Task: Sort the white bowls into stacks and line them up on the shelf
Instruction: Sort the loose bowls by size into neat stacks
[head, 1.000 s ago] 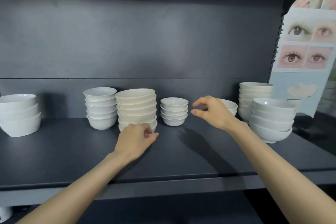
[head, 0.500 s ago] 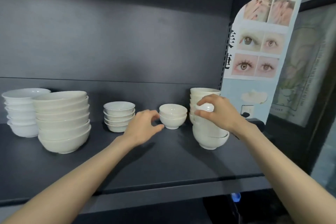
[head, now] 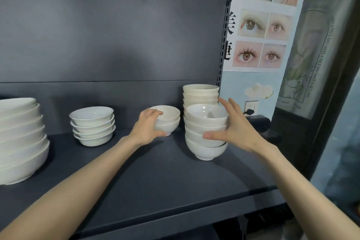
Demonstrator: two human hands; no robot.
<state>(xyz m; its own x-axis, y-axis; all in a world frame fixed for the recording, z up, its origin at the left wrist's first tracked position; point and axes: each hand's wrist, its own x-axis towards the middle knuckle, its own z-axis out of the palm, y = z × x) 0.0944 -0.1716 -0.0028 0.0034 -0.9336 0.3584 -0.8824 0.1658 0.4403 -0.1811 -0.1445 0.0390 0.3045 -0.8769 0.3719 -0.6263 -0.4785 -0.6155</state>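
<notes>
On the dark shelf (head: 155, 173) stand several stacks of white bowls. My left hand (head: 147, 129) grips a small two-bowl stack (head: 171, 118), fingers curled over the rim and thumb near the foot. My right hand (head: 236, 129) is spread wide against the right side of the front stack of deep bowls (head: 204, 138). Its thumb touches the stack's front and its straight fingers reach behind the top bowl. A taller cream stack (head: 200, 93) stands right behind it.
A stack of shallow bowls (head: 91, 126) stands left of my left hand, and a big stack of wide bowls (head: 21, 142) sits at the far left. The shelf's perforated upright (head: 224, 45) and a poster (head: 261, 25) bound the right end.
The view swung right. My left hand reached forward and closed on the small two-bowl stack. My right hand left the front stack's top and spread around its right side.
</notes>
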